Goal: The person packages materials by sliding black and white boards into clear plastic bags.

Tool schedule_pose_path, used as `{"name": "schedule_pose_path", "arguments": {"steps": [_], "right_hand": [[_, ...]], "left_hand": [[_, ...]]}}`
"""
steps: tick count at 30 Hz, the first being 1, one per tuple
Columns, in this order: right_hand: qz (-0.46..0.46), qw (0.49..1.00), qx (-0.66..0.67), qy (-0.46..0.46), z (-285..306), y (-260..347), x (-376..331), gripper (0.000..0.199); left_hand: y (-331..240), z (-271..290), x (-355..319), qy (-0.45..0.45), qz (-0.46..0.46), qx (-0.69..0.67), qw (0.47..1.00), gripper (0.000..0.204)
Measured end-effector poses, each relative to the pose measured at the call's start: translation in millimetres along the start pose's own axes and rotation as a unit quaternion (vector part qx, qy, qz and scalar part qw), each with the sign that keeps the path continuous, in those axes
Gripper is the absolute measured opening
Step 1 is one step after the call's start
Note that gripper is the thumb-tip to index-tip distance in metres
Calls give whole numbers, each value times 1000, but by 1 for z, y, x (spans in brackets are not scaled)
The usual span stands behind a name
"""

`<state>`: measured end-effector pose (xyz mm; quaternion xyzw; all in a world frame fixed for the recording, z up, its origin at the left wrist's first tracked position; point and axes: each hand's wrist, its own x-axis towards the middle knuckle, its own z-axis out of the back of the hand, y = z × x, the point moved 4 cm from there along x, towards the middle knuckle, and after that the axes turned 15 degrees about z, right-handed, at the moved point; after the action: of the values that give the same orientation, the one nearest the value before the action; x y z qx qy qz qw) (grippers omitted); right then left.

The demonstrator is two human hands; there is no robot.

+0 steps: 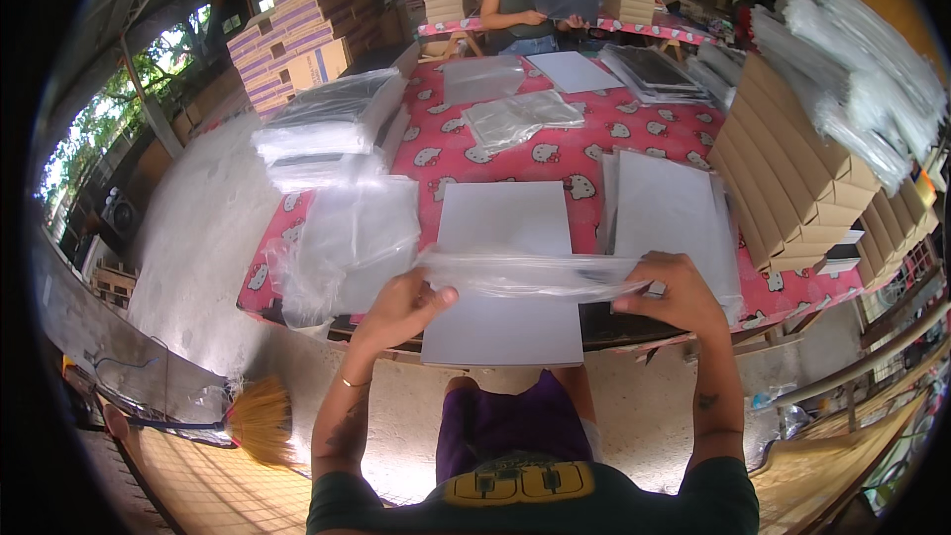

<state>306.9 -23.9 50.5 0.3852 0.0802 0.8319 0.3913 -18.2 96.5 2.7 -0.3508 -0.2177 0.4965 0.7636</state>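
Note:
A clear plastic bag (535, 274) is stretched sideways between my two hands, bunched into a narrow band. My left hand (406, 302) grips its left end, with the thumb pointing inward. Its right end is pinched in my right hand (676, 292). Below the bag, a white rectangular board (505, 332) lies on the table and sticks out past the near edge. Left of my left hand is a pile of clear plastic bags (357, 233). Beyond my right hand, a stack of white sheets in clear plastic (664, 208) lies flat.
Wrapped stacks (332, 114) stand at the table's left edge. Leaning brown cartons (792, 168) and bundled plastic sleeves (857, 69) rise at the right. A pink patterned cloth (555, 154) covers the table. Across it, a person (525, 5) holds a dark panel. A broom (258, 423) lies lower left.

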Motion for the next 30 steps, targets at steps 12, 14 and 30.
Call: {"name": "schedule_pose_path", "arguments": {"steps": [12, 14, 30], "right_hand": [[1, 599, 785, -158, -54, -66, -8, 38], [-95, 615, 752, -216, -52, -28, 4, 40], [-136, 865, 468, 119, -90, -56, -52, 39]], "left_hand": [[-52, -26, -30, 258, -62, -307, 914, 17], [-42, -25, -28, 240, -112, -162, 950, 22], [-51, -5, -20, 314, -81, -690, 647, 23]]}}
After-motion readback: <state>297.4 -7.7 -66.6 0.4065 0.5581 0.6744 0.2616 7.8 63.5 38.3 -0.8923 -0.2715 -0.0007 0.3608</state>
